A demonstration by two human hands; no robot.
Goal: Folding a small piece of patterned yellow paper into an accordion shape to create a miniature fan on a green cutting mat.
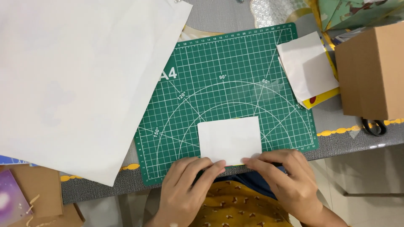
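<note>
Paper square lies on cutting mat, cardboard box to its right.

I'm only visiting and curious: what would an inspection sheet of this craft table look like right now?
Surface: grey table with a green cutting mat lying on it.
Job's things: small white paper square on the mat's near edge.
Clutter: large white sheet overlapping the mat's left corner; stack of white paper pieces at the mat's right corner; cardboard box on the right; black scissor handles poking out below the box; brown card pieces at lower left.
Grippers: left hand and right hand both pinch the paper square's near edge.
Cables: nothing seen.
Surroundings: pale floor beside the table; patterned paper at the top right.
</note>
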